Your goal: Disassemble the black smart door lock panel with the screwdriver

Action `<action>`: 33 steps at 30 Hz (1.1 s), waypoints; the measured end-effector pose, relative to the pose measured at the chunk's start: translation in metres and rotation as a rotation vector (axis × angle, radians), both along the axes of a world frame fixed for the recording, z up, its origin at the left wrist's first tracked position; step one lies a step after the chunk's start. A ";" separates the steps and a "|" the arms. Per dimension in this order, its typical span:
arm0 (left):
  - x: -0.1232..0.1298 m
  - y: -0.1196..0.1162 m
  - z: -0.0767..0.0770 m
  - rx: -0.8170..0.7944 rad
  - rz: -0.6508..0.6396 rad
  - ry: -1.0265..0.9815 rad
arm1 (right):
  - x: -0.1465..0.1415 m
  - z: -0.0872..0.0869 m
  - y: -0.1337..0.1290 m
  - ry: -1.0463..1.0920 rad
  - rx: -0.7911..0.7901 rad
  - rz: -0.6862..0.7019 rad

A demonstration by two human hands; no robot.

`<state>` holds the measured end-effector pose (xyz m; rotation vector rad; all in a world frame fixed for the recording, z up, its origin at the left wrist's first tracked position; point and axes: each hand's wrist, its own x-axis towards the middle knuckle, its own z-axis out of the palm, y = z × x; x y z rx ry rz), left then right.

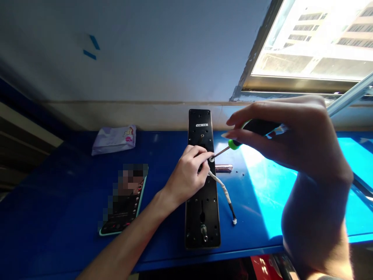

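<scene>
A long black panel, which looks like a door-lock body, lies lengthwise on the blue table, with a small white label and several screw holes. My left hand rests on its middle, fingers curled and pinched at the right edge; what they hold is hidden. From under these fingers a white-sleeved cable runs to a small white plug. My right hand grips a screwdriver with a black and green handle. Its shaft slants down left, the tip at a small whitish ring beside my left fingertips.
A phone with a lit screen lies left of the panel, and a lilac packet sits behind it. A shiny coppery piece and tiny dark bits, perhaps screws, lie to the right. The wall and window stand behind the blue table.
</scene>
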<state>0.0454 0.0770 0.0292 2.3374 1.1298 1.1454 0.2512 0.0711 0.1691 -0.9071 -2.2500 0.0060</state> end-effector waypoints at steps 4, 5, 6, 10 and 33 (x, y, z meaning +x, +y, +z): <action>0.000 0.000 -0.001 0.001 0.000 -0.006 | 0.000 -0.001 0.000 0.007 -0.074 0.067; 0.000 0.000 -0.001 -0.001 0.000 -0.008 | 0.001 -0.001 0.000 0.002 -0.074 0.060; 0.000 0.000 -0.001 -0.001 -0.001 -0.011 | 0.001 -0.001 0.000 -0.001 -0.058 0.046; 0.000 -0.001 0.000 -0.011 -0.001 -0.014 | 0.003 -0.001 -0.001 -0.010 -0.026 -0.042; 0.003 0.004 0.015 -0.103 0.022 0.041 | 0.014 0.005 -0.004 0.028 0.002 -0.028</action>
